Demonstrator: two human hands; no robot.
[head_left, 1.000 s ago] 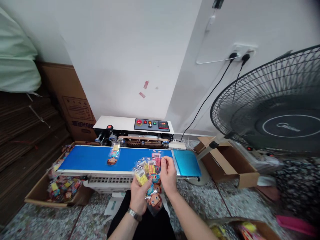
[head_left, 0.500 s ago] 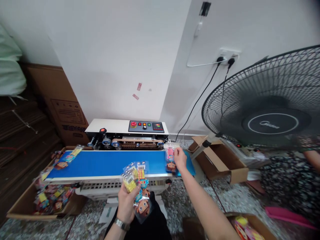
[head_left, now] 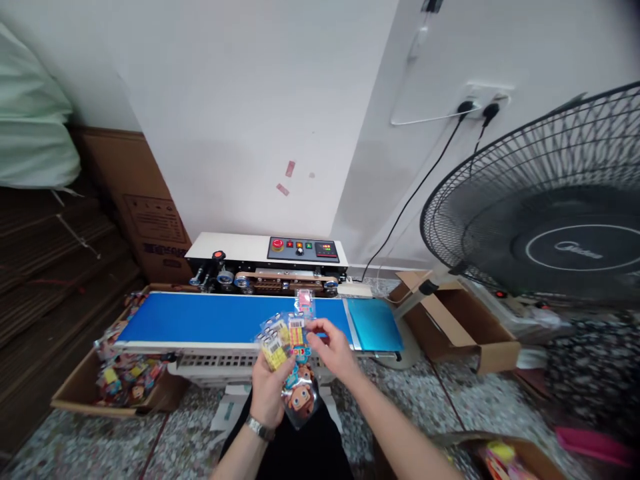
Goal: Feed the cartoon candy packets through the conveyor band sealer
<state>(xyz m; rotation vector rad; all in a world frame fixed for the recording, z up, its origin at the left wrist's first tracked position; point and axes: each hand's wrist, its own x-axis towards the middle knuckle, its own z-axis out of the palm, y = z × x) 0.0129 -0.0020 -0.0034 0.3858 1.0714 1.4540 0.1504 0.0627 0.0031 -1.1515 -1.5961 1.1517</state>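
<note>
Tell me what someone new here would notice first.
Probably the bright blue conveyor belt across the middle, in front of the machine with a red button. The large black fan fills the right side. At the lower middle, the left hand holds several clear packets.

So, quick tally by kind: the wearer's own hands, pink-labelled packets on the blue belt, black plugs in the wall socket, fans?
Hands: left hand, right hand, 2
Pink-labelled packet: 1
Black plugs: 2
Fan: 1
Total: 6
</note>
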